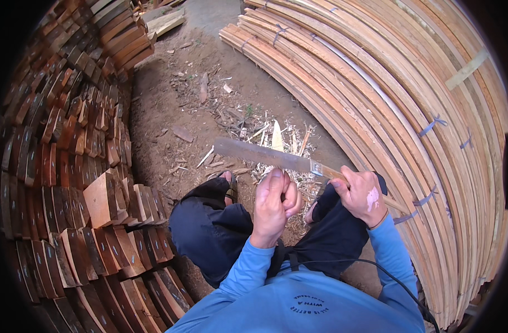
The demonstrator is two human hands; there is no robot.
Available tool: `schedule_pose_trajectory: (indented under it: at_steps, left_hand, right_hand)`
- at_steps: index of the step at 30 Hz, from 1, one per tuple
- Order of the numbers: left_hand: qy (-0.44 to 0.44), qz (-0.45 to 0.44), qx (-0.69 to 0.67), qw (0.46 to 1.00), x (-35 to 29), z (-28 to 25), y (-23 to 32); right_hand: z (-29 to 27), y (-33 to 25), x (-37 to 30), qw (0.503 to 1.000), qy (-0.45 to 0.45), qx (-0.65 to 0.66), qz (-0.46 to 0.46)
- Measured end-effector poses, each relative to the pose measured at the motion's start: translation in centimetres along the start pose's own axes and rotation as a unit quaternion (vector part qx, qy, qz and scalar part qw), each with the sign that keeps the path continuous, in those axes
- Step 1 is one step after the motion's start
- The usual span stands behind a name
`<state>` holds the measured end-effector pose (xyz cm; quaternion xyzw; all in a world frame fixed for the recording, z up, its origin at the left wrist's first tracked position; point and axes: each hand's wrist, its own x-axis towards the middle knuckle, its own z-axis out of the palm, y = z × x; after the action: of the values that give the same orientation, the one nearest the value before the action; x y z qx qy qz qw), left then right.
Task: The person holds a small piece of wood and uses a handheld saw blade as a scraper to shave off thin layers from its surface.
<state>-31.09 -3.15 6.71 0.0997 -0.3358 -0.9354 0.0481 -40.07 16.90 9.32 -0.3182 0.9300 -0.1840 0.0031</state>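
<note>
My right hand (362,195) is wrapped around the wooden handle of a machete, and a light patch shows on the back of that hand. The machete's long, dull grey-brown blade (259,154) reaches leftward across the front of my body, its flat face showing. My left hand (276,200) is closed just below the blade, thumb and fingers pinched together. A pale, pointed piece of wood (277,136) sticks up beyond the blade, in line with the left thumb. The blade and fingers hide its lower part, which appears to be in my left grip.
Wood shavings (298,139) and chips litter the dirt ground (170,119) between my feet and beyond. Stacked short wooden blocks (70,144) rise on the left. Long strips of wood (376,100), tied in bundles, lie along the right. A black cable (370,262) crosses my blue shirt.
</note>
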Motion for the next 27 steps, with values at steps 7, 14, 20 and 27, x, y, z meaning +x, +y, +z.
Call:
schedule_pose_trajectory:
  at_steps: [7,14,20,27]
  left_hand:
    - [-0.074,-0.026,-0.023,0.997,-1.8,1.8,0.5]
    - [0.014,0.040,0.039,0.998,0.1,-0.2,0.1]
    - [0.008,0.026,0.025,0.999,0.5,-0.5,-0.9]
    - [-0.018,0.010,0.016,1.000,0.2,-0.1,-1.0]
  right_hand:
    - [2.2,5.4,3.6,0.989,0.080,-0.080,0.092]
    - [-1.4,5.3,4.0,0.988,0.074,0.035,0.127]
    - [-1.5,1.2,0.9,0.997,-0.014,0.076,0.010]
    - [-0.2,1.1,0.5,1.000,-0.002,0.026,-0.007]
